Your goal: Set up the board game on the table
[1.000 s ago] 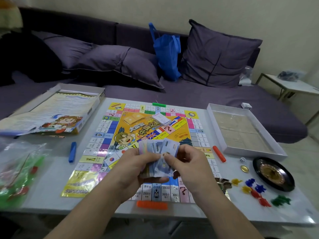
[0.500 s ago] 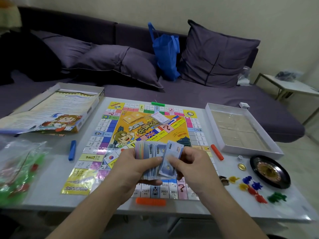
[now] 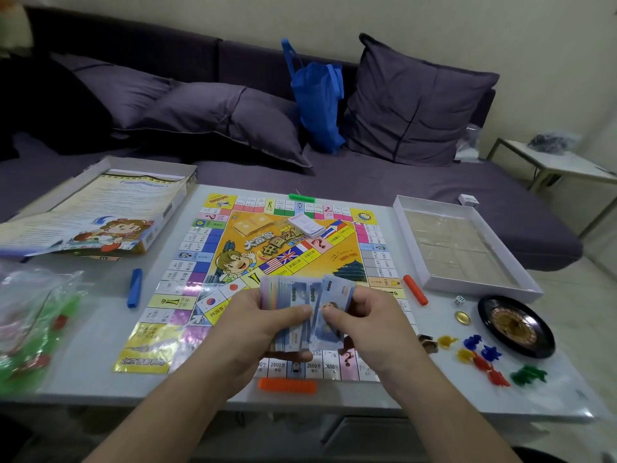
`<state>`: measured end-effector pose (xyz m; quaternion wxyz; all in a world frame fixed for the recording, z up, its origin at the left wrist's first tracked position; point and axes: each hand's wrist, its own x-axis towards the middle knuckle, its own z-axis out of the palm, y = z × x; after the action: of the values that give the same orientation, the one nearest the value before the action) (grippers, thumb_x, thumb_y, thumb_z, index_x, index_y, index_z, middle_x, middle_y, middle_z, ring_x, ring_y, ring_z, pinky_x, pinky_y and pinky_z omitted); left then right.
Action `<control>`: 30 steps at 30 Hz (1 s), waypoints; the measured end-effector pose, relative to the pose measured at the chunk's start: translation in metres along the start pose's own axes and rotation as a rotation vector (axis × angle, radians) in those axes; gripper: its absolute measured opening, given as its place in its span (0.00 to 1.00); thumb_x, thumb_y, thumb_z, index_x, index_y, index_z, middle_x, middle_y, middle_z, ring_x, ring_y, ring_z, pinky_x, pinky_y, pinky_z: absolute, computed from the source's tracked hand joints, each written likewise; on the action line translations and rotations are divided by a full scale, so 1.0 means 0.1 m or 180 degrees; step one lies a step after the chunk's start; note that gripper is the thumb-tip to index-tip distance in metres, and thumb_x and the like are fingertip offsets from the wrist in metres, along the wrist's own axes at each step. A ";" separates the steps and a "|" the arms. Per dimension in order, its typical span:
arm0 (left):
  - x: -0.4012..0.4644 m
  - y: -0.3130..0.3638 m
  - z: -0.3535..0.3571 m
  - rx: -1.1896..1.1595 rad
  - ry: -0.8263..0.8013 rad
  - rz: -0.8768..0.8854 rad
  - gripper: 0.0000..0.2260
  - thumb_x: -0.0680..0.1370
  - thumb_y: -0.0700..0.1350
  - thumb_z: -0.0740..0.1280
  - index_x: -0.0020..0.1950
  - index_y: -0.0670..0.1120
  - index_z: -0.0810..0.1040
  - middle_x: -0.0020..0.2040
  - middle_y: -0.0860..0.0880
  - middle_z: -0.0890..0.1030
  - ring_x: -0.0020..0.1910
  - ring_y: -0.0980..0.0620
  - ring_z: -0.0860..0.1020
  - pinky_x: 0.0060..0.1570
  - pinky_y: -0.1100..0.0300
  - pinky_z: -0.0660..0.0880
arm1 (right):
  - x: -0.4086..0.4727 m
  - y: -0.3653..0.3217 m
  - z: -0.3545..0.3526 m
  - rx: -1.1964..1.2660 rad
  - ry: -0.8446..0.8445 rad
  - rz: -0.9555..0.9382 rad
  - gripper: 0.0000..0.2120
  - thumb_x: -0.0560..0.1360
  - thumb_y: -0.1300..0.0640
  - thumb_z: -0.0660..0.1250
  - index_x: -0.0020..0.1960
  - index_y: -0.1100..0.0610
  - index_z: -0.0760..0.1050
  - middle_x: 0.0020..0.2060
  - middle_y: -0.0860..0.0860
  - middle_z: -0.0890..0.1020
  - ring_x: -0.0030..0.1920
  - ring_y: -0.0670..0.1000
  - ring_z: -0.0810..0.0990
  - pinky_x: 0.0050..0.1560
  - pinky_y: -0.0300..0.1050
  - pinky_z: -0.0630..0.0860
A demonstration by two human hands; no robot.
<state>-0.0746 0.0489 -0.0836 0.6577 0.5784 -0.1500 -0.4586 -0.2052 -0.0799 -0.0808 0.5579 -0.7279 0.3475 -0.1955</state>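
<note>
My left hand (image 3: pixel 263 324) grips the play-money stack (image 3: pixel 293 295) over the board's (image 3: pixel 187 262) near edge; my right hand (image 3: pixel 367 315) pinches one blue note (image 3: pixel 330 312), slid further off the stack than a second ago (counting continues). Notes read "500"; near squares "2800", "2600".

Domestic living room. A purple sofa (image 3: pixel 384 182) with loose cushions (image 3: pixel 414 101) runs behind the white tabletop (image 3: pixel 96 335) at 12 o'clock; a small side table (image 3: pixel 547 162) stands at 2 o'clock against a plain cream wall (image 3: pixel 434 25).
</note>
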 end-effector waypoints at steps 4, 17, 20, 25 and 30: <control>0.06 0.01 -0.06 -0.0114 0.0338 -0.0131 0.18 0.74 0.35 0.77 0.62 0.38 0.78 0.50 0.36 0.87 0.46 0.35 0.87 0.32 0.46 0.85 | -0.02 0.00 -0.12 -0.0312 0.0095 0.0054 0.08 0.79 0.61 0.73 0.51 0.48 0.85 0.42 0.45 0.88 0.44 0.45 0.87 0.41 0.42 0.82; 0.02 -0.01 -0.07 -0.0073 0.0626 -0.0169 0.13 0.74 0.34 0.77 0.56 0.38 0.80 0.42 0.40 0.88 0.40 0.39 0.88 0.31 0.47 0.85 | -0.21 0.36 0.02 -0.2699 -0.0101 0.0397 0.14 0.80 0.52 0.72 0.61 0.47 0.69 0.59 0.48 0.81 0.53 0.48 0.81 0.48 0.42 0.83; 0.01 -0.03 -0.05 -0.0054 0.0601 -0.0172 0.14 0.74 0.35 0.77 0.58 0.39 0.80 0.46 0.38 0.87 0.42 0.39 0.88 0.33 0.47 0.85 | -0.28 0.32 0.04 -0.3322 -0.0017 0.0177 0.19 0.80 0.46 0.70 0.66 0.47 0.67 0.59 0.47 0.78 0.56 0.48 0.81 0.50 0.43 0.80; 0.00 -0.05 -0.01 -0.0073 0.0562 -0.0145 0.14 0.74 0.35 0.77 0.57 0.38 0.79 0.43 0.39 0.88 0.41 0.39 0.88 0.30 0.48 0.84 | -0.33 0.19 0.02 -0.3153 0.0247 -0.0104 0.13 0.83 0.48 0.66 0.65 0.47 0.68 0.58 0.45 0.76 0.56 0.46 0.79 0.50 0.40 0.79; -0.08 -0.07 0.11 -0.0065 0.0277 -0.0118 0.13 0.73 0.37 0.78 0.55 0.38 0.82 0.43 0.39 0.88 0.40 0.40 0.88 0.29 0.51 0.83 | -0.27 0.10 0.00 -0.0317 0.0018 -0.0098 0.03 0.80 0.53 0.72 0.49 0.48 0.78 0.42 0.47 0.83 0.40 0.45 0.82 0.37 0.35 0.77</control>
<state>-0.0898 0.0485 -0.0844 0.6608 0.5938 -0.1059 -0.4466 -0.2264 -0.0619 -0.0878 0.5170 -0.7594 0.3471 -0.1886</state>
